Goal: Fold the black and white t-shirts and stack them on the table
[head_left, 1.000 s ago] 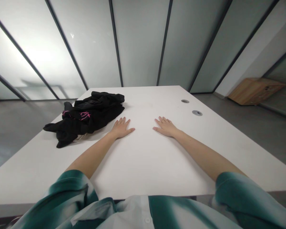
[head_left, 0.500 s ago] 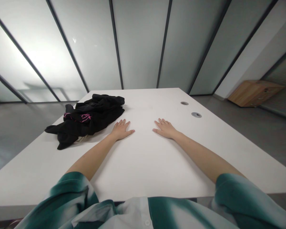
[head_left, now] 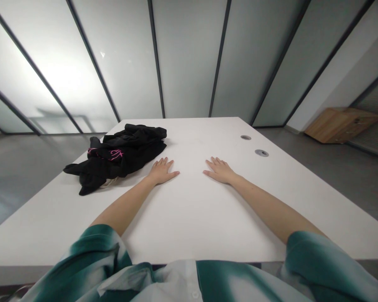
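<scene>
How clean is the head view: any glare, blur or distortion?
Head view, upper left: glare whitens the frosted glass panels; head view, left: the crumpled black cloth loses fold detail; head view, right edge: the brown wooden cabinet looks stretched and soft; head view, centre: the bare left hand and bare right hand read clearly.

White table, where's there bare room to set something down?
The white table is bare between the left hand and right hand, from its far edge toward the shirt. Another open strip lies between the right forearm and the table's right edge, short of two round fittings. Crowded: the left side, where the black cloth heap lies near the left hand.
</scene>
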Motion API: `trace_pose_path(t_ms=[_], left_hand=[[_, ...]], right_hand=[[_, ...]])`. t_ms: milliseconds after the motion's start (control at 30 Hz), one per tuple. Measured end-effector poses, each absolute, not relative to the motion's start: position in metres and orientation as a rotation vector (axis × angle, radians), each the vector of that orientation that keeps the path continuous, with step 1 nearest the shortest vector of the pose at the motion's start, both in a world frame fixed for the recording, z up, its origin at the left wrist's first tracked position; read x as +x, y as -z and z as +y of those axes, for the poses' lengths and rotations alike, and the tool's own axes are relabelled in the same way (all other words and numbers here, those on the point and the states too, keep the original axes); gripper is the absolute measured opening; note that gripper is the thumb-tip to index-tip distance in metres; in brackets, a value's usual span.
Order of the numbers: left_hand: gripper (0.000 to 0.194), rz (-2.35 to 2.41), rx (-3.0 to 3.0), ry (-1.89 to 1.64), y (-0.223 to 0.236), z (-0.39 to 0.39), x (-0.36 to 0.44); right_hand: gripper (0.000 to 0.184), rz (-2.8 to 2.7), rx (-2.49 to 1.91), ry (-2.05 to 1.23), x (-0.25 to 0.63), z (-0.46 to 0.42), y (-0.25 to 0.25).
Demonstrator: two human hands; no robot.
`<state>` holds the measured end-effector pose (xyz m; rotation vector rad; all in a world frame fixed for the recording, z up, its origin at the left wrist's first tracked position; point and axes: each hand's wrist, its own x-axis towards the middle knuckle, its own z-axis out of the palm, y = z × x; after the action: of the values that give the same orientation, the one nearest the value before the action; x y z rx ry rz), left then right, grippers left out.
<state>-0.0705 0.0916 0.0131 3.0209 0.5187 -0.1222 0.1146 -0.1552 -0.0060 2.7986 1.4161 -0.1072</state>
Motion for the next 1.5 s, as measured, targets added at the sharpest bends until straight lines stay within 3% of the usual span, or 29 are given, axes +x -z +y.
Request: trace_pose_path(t_ms=[333,500,567,667,833,967,1067,1333,1500], left_hand=[[0.082,0.502,3.087,0.055,-0.015,0.088,-0.073],[0.073,0.507,3.146,0.256,-0.044,0.094,-0.061],[0.067,0.519,3.187,0.155,-0.063,0.106,-0.054],[0.064,0.69,3.226,-0.215,-0.088,0.132,-0.045],[0.085,1.233,3.114,-0.467,-0.103,0.181,-0.046],[0.062,1.458,2.816,-0.403,-0.097,0.202,-0.051],[0.049,1.445,2.725,-0.436,-0.094,0.201,-0.047],[0.046,1.071,2.743,-0.552,-0.096,0.147,-0.008],[0.04,0.79,2.735,-0.432,-0.07,0.092,0.01]], right_hand=[[0.089,1.416,2.813,0.1,0.113,-0.156,0.006],[0.088,1.393,2.808,0.111,0.11,-0.155,0.004],[0.089,1.406,2.806,0.108,0.109,-0.155,0.004],[0.09,1.422,2.8,0.094,0.109,-0.155,0.005],[0.089,1.418,2.818,0.087,0.109,-0.154,0.007],[0.09,1.407,2.814,0.078,0.109,-0.153,0.007],[0.091,1.403,2.806,0.072,0.109,-0.153,0.008],[0.087,1.409,2.822,0.089,0.107,-0.154,0.005],[0.078,1.472,2.938,0.0,0.114,-0.155,0.009]])
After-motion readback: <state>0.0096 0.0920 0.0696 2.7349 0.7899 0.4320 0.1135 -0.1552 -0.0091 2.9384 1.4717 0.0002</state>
